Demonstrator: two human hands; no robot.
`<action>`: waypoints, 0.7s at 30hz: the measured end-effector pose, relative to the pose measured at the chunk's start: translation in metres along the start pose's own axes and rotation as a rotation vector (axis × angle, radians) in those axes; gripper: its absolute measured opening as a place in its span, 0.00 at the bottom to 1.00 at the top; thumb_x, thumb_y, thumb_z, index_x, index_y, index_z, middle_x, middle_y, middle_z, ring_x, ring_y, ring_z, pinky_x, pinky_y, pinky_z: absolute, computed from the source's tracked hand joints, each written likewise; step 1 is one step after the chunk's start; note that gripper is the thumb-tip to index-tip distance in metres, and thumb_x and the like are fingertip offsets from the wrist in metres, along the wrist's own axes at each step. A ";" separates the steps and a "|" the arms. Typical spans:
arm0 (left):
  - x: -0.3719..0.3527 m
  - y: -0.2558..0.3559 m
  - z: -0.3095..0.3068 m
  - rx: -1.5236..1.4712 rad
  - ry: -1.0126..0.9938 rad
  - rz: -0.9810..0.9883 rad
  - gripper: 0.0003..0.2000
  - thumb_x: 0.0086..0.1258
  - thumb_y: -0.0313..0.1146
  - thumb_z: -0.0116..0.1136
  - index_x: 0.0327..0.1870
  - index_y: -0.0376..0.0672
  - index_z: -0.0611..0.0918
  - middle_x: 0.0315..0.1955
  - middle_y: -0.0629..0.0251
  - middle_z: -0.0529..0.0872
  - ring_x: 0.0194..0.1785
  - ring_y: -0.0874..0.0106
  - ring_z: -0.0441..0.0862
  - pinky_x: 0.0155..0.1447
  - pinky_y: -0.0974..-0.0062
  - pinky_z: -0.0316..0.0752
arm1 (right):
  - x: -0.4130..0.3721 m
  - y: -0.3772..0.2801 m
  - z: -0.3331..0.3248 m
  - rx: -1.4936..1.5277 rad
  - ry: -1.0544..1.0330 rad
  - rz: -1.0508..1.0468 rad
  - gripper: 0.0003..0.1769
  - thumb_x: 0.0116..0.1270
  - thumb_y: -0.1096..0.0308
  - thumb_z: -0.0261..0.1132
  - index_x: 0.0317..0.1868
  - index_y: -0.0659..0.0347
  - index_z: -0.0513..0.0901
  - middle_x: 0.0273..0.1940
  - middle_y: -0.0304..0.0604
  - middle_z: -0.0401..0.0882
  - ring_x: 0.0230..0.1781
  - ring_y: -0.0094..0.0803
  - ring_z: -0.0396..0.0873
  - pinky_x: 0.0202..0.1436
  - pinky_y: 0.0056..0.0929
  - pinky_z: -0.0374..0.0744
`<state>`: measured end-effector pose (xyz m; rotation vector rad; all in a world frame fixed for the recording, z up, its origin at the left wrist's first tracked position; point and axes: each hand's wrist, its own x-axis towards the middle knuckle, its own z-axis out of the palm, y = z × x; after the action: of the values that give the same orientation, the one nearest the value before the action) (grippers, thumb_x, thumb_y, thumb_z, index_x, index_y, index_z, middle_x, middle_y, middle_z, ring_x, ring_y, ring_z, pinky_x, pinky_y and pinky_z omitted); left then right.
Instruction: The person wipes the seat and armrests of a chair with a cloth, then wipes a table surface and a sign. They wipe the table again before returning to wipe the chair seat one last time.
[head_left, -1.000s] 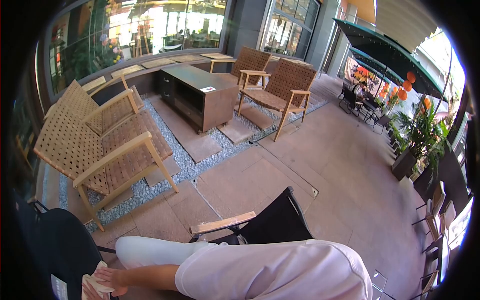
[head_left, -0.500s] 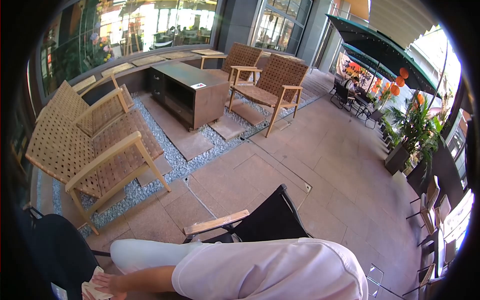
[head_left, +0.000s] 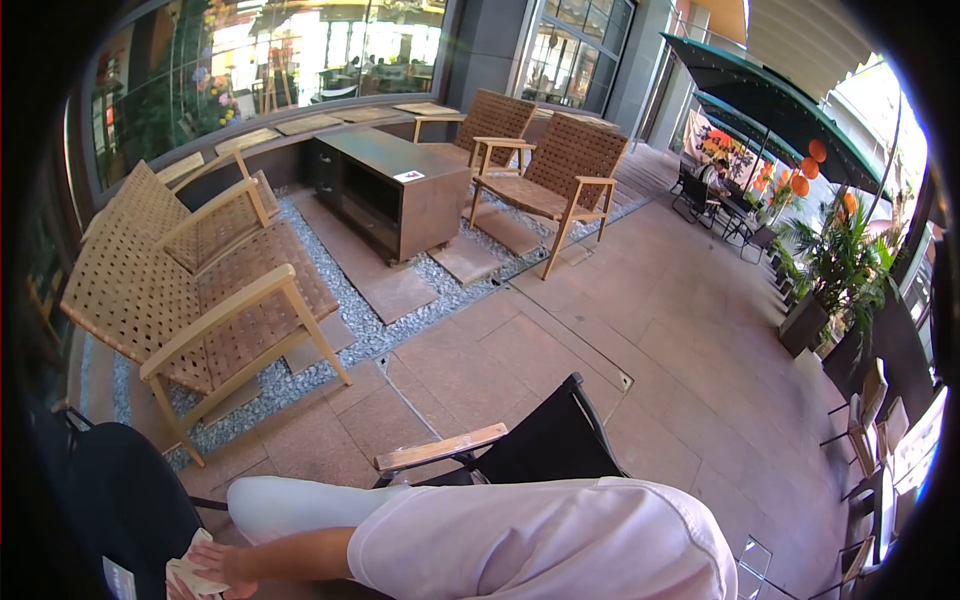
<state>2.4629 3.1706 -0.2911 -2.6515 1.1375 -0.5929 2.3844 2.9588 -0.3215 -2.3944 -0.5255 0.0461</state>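
Observation:
My right hand (head_left: 222, 563) is low at the left of the view, at the end of a forearm that comes out of a loose pale pink sleeve (head_left: 540, 535). Its fingers are bent over a crumpled pale tissue (head_left: 190, 578), which they hold against or just beside a dark rounded surface (head_left: 120, 490). A small white card (head_left: 118, 578) shows close to the tissue. Beyond the arm are a light trouser leg (head_left: 290, 500) and a black chair (head_left: 550, 440) with a wooden armrest (head_left: 440, 447). My left hand is out of view.
Woven armchairs (head_left: 240, 310) and a brown low cabinet (head_left: 400, 190) stand on stone slabs and gravel by a window. Farther off, a person (head_left: 717, 175) sits under dark umbrellas (head_left: 770, 90). Potted palms (head_left: 840, 260) and more chairs (head_left: 865, 410) line the right side.
The view has shifted slightly, so the surroundings appear a little farther right and lower. My right hand keeps the tissue and has barely moved.

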 end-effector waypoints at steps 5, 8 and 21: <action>0.004 0.004 0.000 -0.122 -0.004 -0.025 0.31 0.76 0.56 0.46 0.75 0.51 0.66 0.70 0.48 0.70 0.71 0.52 0.69 0.70 0.54 0.67 | -0.005 -0.006 -0.008 0.026 -0.029 0.016 0.50 0.67 0.42 0.53 0.77 0.72 0.50 0.79 0.68 0.32 0.82 0.59 0.27 0.81 0.53 0.31; 0.003 0.005 -0.004 -0.279 -0.019 -0.033 0.31 0.75 0.54 0.46 0.76 0.50 0.65 0.71 0.47 0.67 0.72 0.51 0.66 0.72 0.51 0.63 | 0.007 0.006 0.016 -0.008 0.112 0.012 0.50 0.64 0.43 0.58 0.75 0.72 0.56 0.79 0.67 0.40 0.81 0.60 0.33 0.82 0.52 0.35; 0.003 0.010 -0.023 -0.310 -0.268 -0.297 0.36 0.69 0.42 0.54 0.79 0.55 0.58 0.80 0.59 0.53 0.81 0.54 0.51 0.81 0.55 0.47 | -0.010 -0.025 -0.013 -0.235 0.018 0.073 0.43 0.75 0.45 0.47 0.78 0.67 0.49 0.79 0.63 0.40 0.82 0.56 0.34 0.82 0.50 0.36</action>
<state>2.4483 3.1605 -0.2729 -3.0736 0.8226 -0.0976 2.3681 2.9638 -0.2968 -2.6406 -0.4556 -0.0058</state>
